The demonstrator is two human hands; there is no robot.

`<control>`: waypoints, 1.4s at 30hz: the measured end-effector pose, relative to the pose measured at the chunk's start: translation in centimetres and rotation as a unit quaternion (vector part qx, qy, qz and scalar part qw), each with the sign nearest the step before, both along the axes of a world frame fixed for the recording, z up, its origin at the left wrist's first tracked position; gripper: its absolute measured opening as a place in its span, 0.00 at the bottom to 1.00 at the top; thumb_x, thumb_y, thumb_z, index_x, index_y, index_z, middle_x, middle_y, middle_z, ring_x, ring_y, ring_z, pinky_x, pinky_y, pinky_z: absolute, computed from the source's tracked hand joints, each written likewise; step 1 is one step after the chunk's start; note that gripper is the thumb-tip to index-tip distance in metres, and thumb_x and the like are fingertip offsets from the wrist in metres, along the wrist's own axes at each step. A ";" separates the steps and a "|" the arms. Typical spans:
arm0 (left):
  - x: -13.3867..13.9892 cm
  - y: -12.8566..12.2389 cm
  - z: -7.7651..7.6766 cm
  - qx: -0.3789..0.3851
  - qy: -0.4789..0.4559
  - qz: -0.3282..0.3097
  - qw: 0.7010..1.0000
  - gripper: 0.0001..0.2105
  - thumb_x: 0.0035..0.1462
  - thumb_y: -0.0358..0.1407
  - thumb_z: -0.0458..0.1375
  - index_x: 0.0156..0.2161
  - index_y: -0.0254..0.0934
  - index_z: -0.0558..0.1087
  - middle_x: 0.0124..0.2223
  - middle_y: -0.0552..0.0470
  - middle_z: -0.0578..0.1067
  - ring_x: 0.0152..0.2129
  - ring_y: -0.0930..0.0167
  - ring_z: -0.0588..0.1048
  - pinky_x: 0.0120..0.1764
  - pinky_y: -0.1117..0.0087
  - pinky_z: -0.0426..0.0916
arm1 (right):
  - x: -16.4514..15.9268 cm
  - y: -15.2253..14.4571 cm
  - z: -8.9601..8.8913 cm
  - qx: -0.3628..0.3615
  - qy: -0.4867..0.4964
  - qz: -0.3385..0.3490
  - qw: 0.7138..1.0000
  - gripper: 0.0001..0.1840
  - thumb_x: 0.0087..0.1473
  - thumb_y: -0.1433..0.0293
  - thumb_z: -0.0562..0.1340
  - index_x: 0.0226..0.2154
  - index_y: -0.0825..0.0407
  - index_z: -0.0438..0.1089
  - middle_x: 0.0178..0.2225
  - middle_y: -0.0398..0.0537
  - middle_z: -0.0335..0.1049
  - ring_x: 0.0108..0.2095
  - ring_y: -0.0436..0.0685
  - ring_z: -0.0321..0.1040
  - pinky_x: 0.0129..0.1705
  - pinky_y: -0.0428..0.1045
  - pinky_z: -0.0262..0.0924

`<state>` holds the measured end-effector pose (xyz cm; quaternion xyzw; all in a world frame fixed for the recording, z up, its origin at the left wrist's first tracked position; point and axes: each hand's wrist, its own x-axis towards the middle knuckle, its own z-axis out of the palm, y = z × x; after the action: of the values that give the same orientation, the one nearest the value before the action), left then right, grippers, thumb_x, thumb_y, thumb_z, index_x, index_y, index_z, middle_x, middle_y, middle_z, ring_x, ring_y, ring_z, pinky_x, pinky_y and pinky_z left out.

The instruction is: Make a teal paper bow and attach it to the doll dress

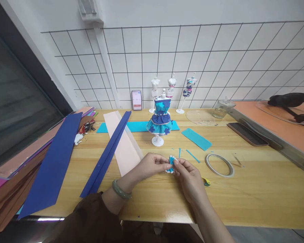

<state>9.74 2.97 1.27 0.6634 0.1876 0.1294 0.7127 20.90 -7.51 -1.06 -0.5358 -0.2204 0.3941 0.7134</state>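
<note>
Between my two hands is a small pleated piece of turquoise crepe paper (171,164) with white edges, gathered at its middle like a bow. My left hand (154,165) pinches its left side between thumb and fingers. On the other side, my right hand (188,175) grips it with thumb and forefinger. Just beyond them stands a mini dress form (162,118) on a white base, dressed in a turquoise and dark blue paper dress. Thin turquoise paper scraps (193,156) lie near my fingertips. Partly behind my right hand is a small yellow-and-green tool (206,182).
To the right lie a roll of tape (220,165), a turquoise paper piece (197,138) and a dark phone (247,134). Dark blue (105,157) and pale pink paper strips (124,143) spread leftward. Several smaller dress forms (188,88) and a propped phone (136,100) stand along the tiled wall.
</note>
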 end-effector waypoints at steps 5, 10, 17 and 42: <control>0.0 0.2 -0.1 -0.017 0.003 0.024 1.000 0.23 0.43 0.43 0.62 0.44 0.31 0.72 0.34 0.46 0.75 0.30 0.71 0.72 0.34 0.70 0.65 | 0.1 0.1 0.0 0.016 0.040 -0.003 0.999 0.11 0.40 0.63 0.68 0.25 0.52 0.70 0.22 0.40 0.66 0.23 0.48 0.60 0.27 0.44 0.57; -0.2 0.3 -0.1 -0.042 -0.018 0.037 0.998 0.25 0.41 0.39 0.65 0.47 0.33 0.69 0.30 0.52 0.71 0.28 0.75 0.70 0.33 0.72 0.64 | 0.1 0.1 0.0 0.037 0.073 -0.015 0.997 0.09 0.41 0.65 0.67 0.27 0.51 0.71 0.24 0.41 0.68 0.25 0.48 0.62 0.30 0.44 0.58; 0.0 0.6 -0.3 -0.055 -0.044 0.058 0.996 0.24 0.41 0.37 0.65 0.46 0.32 0.69 0.30 0.52 0.71 0.25 0.76 0.70 0.33 0.71 0.65 | 0.0 0.1 0.1 0.037 0.085 0.010 0.996 0.13 0.39 0.66 0.69 0.30 0.51 0.71 0.27 0.42 0.69 0.28 0.49 0.64 0.32 0.45 0.60; 0.2 0.8 -0.8 -0.055 -0.079 0.063 0.993 0.27 0.42 0.33 0.64 0.49 0.31 0.65 0.32 0.52 0.72 0.27 0.75 0.72 0.36 0.71 0.65 | -0.1 0.2 -0.2 -0.007 0.063 0.022 0.998 0.19 0.35 0.64 0.71 0.34 0.51 0.71 0.28 0.43 0.70 0.30 0.51 0.64 0.33 0.46 0.58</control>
<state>9.97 3.77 0.44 0.5981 0.1785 0.2158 0.7509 20.84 -7.32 -1.30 -0.5098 -0.1839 0.4442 0.7134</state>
